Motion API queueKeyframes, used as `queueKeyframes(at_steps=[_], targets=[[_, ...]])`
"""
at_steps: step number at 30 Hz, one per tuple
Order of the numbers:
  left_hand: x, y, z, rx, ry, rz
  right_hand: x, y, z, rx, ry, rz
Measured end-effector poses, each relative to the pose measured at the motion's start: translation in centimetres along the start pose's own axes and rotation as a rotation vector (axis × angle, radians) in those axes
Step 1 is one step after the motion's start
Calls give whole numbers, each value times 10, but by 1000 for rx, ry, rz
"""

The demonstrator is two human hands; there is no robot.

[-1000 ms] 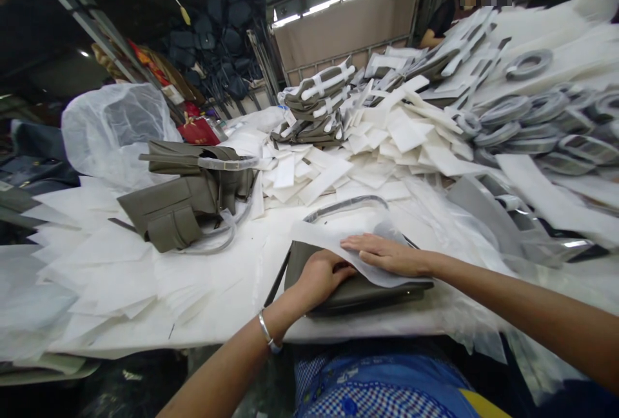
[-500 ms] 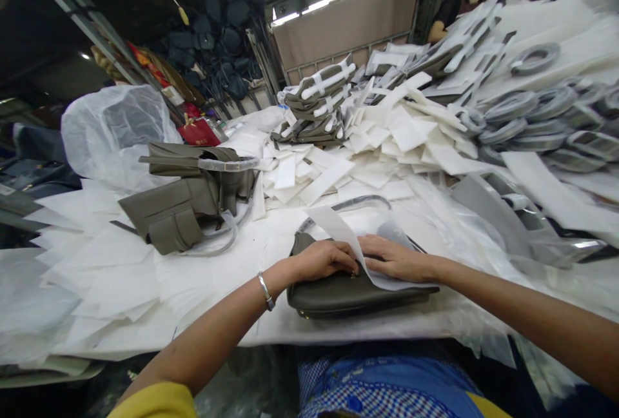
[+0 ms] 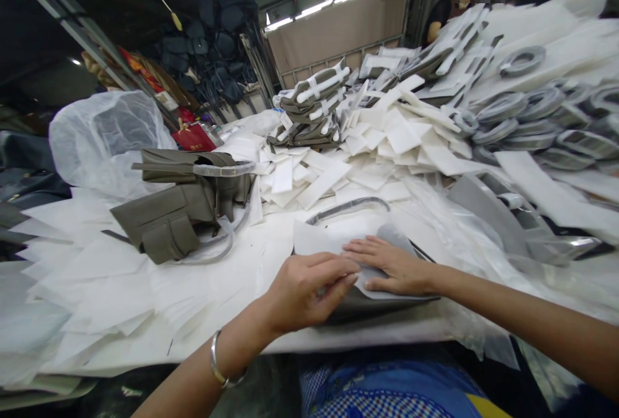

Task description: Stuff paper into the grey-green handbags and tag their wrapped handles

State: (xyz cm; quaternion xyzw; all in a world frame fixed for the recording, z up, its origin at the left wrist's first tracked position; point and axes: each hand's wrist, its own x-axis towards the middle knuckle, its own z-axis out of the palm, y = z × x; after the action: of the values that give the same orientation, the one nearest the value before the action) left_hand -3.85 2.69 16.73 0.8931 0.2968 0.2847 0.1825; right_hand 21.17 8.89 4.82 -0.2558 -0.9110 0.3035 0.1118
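Observation:
A dark olive handbag (image 3: pixel 374 308) lies flat near the table's front edge, largely hidden under a thin white sheet (image 3: pixel 319 237) and my hands. My right hand (image 3: pixel 394 266) rests on the sheet, fingers spread, pressing it against the bag. Over the bag's near left part, my left hand (image 3: pixel 309 292) is closed in a pinch, with what looks like the sheet's near edge between thumb and fingers. Behind the bag its handle (image 3: pixel 348 208) arches up, wrapped in clear film.
More olive handbags (image 3: pixel 178 208) stand on the left by fanned white sheets (image 3: pixel 97 289). White foam pieces (image 3: pixel 387 134) pile up at the back, near stacked olive bags (image 3: pixel 314 105). Wrapped grey rolls (image 3: pixel 512 108) cover the right. Another person (image 3: pixel 438 15) is at the far right.
The white sheet, earlier folded up between my hands, now lies spread across the bag. My left hand has come nearer and pinches; my right hand has flattened on the sheet.

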Motion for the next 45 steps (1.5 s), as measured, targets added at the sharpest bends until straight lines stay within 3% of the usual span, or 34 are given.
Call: queueKeyframes(at_steps=[3, 6, 9, 11, 13, 16, 21, 25, 29, 34, 36, 41, 45], targets=[[9, 13, 5, 160, 103, -40, -1, -3, 3, -65, 22, -38], [9, 1, 27, 328, -72, -172, -3, -5, 6, -118, 28, -58], [-7, -21, 55, 422, -292, -295, -6, -4, 8, -138, 40, -79], [-23, -31, 70, 446, -319, -339, -8, -3, 8, -141, 41, -80], [-37, -34, 77, 455, -267, -363, -8, -2, 6, -122, 27, -76], [-50, -28, 76, 435, -209, -370, -9, -5, -1, -45, -51, -48], [-56, -20, 57, 281, -353, -257, -12, -13, -13, 46, -148, -56], [-65, -26, 50, 366, -401, -274, -17, -14, -17, 0, -132, -45], [-79, -38, 64, 474, -356, -266, -17, -9, -11, -73, -93, -67], [-97, -53, 94, 637, -180, -145, -17, -3, 8, -165, -54, -119], [-103, -55, 100, 654, -161, -133, -19, -3, 12, -197, -64, -124], [-102, -38, 87, 537, -305, -233, -20, -4, 12, -230, -74, -136], [-81, -16, 70, 415, -354, -281, -19, -4, 11, -227, -74, -167]])
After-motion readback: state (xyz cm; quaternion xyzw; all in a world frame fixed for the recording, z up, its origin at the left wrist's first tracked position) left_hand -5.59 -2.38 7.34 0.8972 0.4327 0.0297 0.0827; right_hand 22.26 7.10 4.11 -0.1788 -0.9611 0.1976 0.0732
